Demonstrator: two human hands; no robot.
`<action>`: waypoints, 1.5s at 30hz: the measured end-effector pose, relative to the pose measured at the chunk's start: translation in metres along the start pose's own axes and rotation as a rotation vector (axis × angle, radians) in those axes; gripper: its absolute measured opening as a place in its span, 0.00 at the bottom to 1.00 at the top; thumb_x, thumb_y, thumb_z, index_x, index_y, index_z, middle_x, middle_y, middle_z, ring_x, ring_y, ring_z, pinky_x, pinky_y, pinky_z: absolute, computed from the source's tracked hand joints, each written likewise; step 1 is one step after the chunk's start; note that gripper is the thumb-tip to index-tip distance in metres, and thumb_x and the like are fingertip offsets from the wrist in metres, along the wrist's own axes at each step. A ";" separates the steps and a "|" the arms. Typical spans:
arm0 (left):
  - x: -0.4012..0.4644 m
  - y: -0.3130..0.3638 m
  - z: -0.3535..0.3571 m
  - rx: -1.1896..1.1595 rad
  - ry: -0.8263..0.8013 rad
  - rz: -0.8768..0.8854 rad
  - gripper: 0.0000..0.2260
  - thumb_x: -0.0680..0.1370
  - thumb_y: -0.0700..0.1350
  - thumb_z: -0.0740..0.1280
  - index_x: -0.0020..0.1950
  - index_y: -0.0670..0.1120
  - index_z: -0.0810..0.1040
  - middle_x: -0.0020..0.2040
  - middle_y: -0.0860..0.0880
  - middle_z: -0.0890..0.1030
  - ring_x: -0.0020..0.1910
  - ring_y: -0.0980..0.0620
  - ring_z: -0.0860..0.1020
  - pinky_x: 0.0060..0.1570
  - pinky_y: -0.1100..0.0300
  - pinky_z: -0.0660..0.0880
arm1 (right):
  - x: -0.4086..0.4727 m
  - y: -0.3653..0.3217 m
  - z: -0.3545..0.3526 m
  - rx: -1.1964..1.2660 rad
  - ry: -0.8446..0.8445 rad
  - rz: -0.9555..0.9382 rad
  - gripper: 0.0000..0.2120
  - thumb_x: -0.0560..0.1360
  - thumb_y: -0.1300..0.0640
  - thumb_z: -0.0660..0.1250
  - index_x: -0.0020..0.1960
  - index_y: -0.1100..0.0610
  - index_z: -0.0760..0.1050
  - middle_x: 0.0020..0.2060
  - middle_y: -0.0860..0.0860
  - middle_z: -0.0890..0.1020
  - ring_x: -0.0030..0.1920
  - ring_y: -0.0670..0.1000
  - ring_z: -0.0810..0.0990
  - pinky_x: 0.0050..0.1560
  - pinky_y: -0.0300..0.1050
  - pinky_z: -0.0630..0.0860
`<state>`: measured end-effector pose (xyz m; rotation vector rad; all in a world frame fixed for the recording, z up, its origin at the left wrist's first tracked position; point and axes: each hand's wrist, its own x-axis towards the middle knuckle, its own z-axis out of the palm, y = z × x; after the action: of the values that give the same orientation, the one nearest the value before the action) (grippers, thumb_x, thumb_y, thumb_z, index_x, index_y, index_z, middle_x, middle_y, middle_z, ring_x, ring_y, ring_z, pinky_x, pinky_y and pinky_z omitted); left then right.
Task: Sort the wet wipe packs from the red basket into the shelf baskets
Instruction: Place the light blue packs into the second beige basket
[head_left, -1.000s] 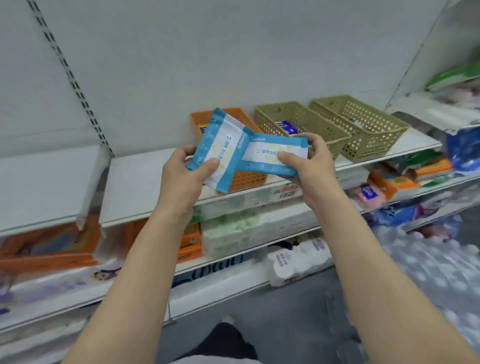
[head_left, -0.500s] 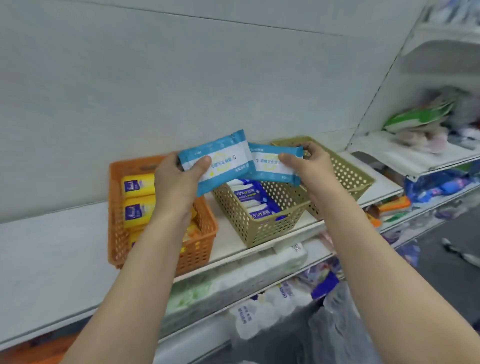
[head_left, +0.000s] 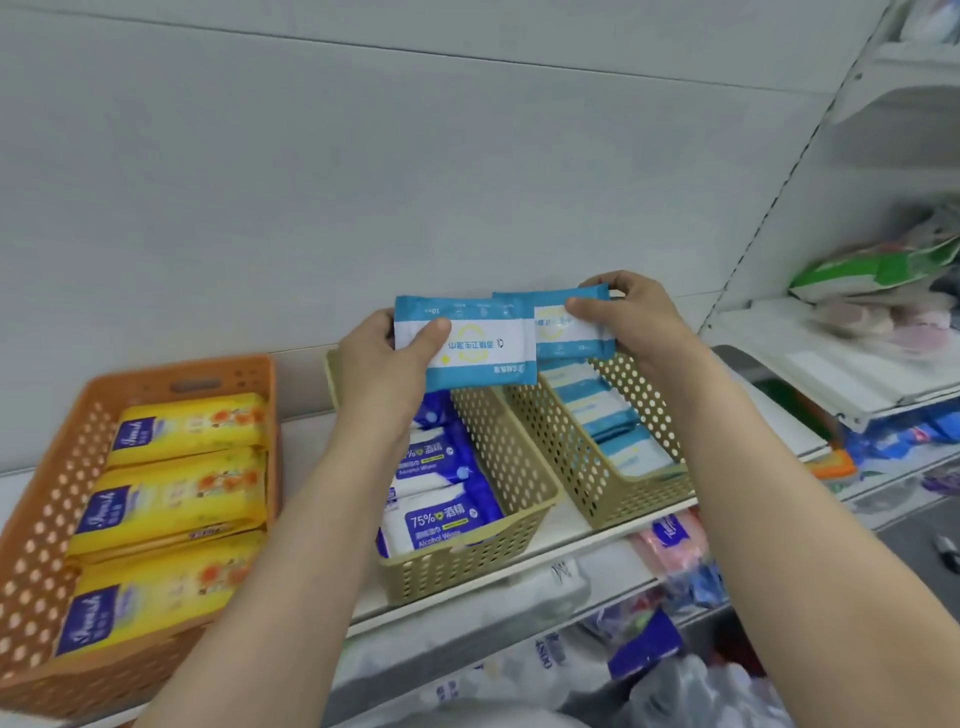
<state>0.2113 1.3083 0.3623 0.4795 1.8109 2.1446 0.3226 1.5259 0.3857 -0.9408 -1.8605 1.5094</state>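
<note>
Pinching separate blue packs (head_left: 480, 345), both hands (head_left: 382, 358).

Two blue-and-white wet wipe packs being held above the shelf baskets

The nearer pack (head_left: 480, 343) is lying flat and level with its print upside down, overlapping the left end of the second pack (head_left: 563, 325), both hanging over the two tan baskets. The left tan basket (head_left: 511, 467) is holding dark blue alcohol wipe packs (head_left: 441, 499); the right tan basket (head_left: 634, 488) is holding a row of matching light blue packs (head_left: 597, 410). The orange basket (head_left: 52, 499) is sitting further left, carrying three yellow packs (head_left: 176, 499).
</note>
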 end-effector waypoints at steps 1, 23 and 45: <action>0.002 -0.001 0.012 0.014 0.012 0.010 0.04 0.75 0.42 0.72 0.49 0.47 0.80 0.45 0.50 0.85 0.43 0.54 0.84 0.39 0.63 0.80 | 0.010 0.003 -0.009 -0.041 -0.021 0.012 0.12 0.70 0.62 0.77 0.52 0.57 0.79 0.46 0.57 0.85 0.41 0.54 0.86 0.40 0.51 0.84; 0.022 -0.044 0.149 0.064 0.230 -0.111 0.04 0.76 0.43 0.72 0.49 0.47 0.80 0.48 0.49 0.85 0.47 0.50 0.84 0.48 0.56 0.80 | 0.058 0.072 -0.074 -1.300 -0.933 -0.076 0.12 0.70 0.48 0.76 0.49 0.50 0.77 0.48 0.46 0.79 0.50 0.49 0.78 0.50 0.43 0.76; 0.037 -0.075 0.157 0.452 0.104 -0.234 0.19 0.76 0.42 0.71 0.65 0.44 0.74 0.59 0.50 0.78 0.59 0.53 0.77 0.60 0.55 0.74 | 0.154 0.052 -0.065 -0.509 -0.512 -0.211 0.09 0.71 0.55 0.76 0.50 0.51 0.80 0.47 0.49 0.83 0.48 0.49 0.82 0.49 0.48 0.81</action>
<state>0.2469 1.4757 0.3151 0.2358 2.2914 1.6332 0.2907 1.6938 0.3472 -0.5567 -2.7023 1.2429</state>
